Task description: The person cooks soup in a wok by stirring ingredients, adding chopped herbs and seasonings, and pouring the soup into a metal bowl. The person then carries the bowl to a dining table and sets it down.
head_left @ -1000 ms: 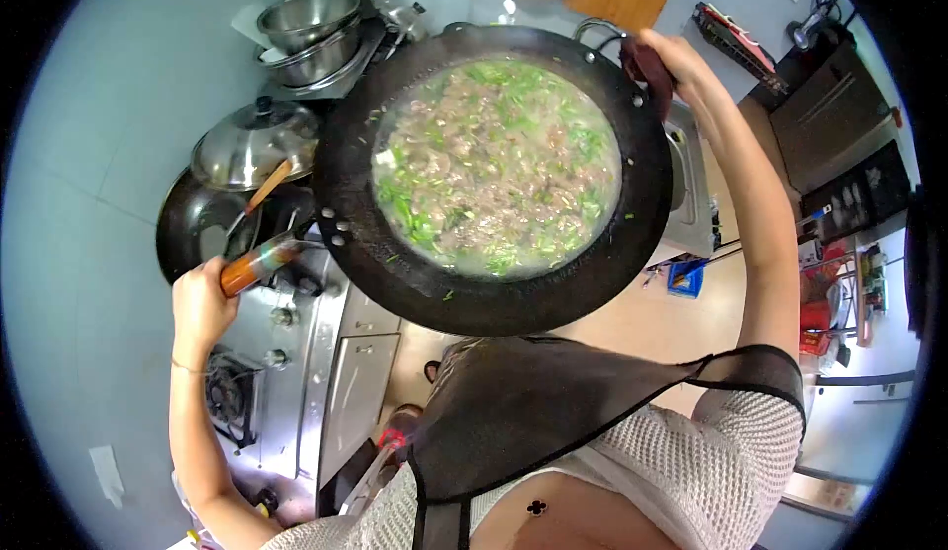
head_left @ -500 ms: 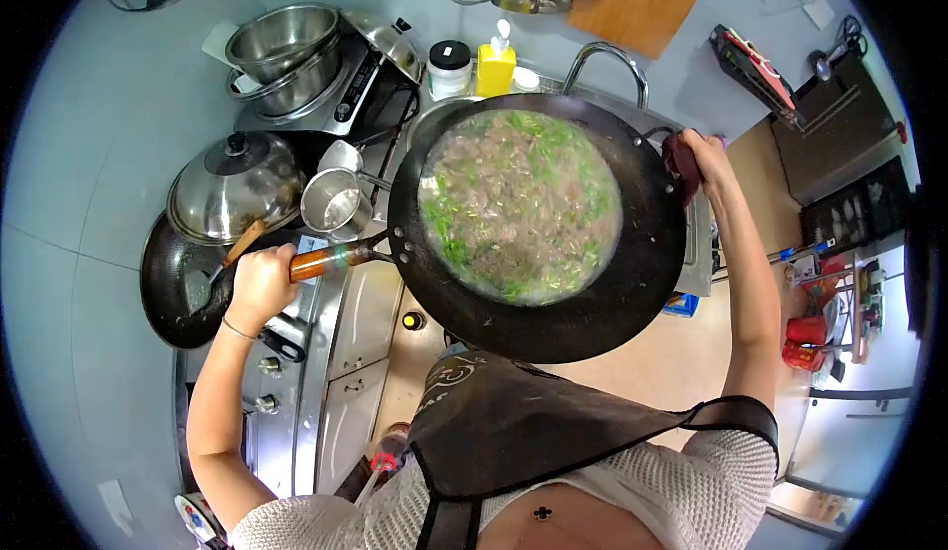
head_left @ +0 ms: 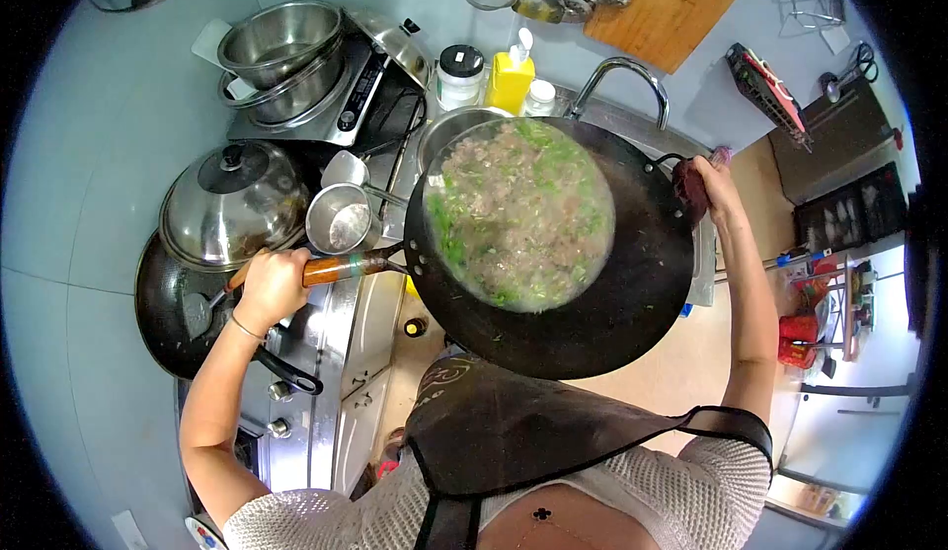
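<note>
A large black wok (head_left: pixel 642 283) is held up in front of my body, off any surface. Soup with green pieces and pale brown bits (head_left: pixel 523 219) fills its left part, and the wok tilts that way, with bare metal on the right. My left hand (head_left: pixel 274 288) is closed round its wooden handle (head_left: pixel 341 268). On the opposite side, my right hand (head_left: pixel 718 190) grips the small loop handle through a dark red cloth (head_left: pixel 689 193). Just behind the left hand are a spatula (head_left: pixel 197 313) and a frying pan (head_left: pixel 158 298).
A domed steel lid (head_left: pixel 232 209) rests over the frying pan. Beside the wok's left rim stands a small saucepan (head_left: pixel 341 221). Behind are steel bowls (head_left: pixel 281 41), a yellow pump bottle (head_left: pixel 510 81) and a tap (head_left: pixel 632 64). A small bottle (head_left: pixel 415 327) stands on the floor.
The wok has shifted slightly right and down in view, both hands still on it. Its soup now lies closer to the left rim, with more bare metal on the right.
</note>
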